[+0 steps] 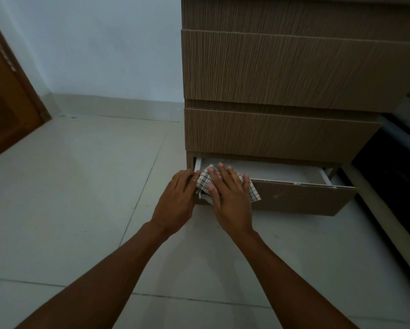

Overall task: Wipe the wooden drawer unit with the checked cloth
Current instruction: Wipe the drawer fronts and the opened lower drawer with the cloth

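Wiping the open bottom drawer (pixel 294 195): right hand (pixel 230 198) presses flat on the checked cloth (pixel 205 179) at its left front corner, left hand (pixel 178 198) steadies beside. Rest of the wooden drawer unit (pixel 282 67) probably still pending.

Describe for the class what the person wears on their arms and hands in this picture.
Both forearms are bare as far as the frame shows: no sleeves, gloves, watch or bracelet. The left hand has a thin ring on one finger, seen near the knuckles. The right hand shows no ring or other item. Fingernails on the right hand look short and unpainted.
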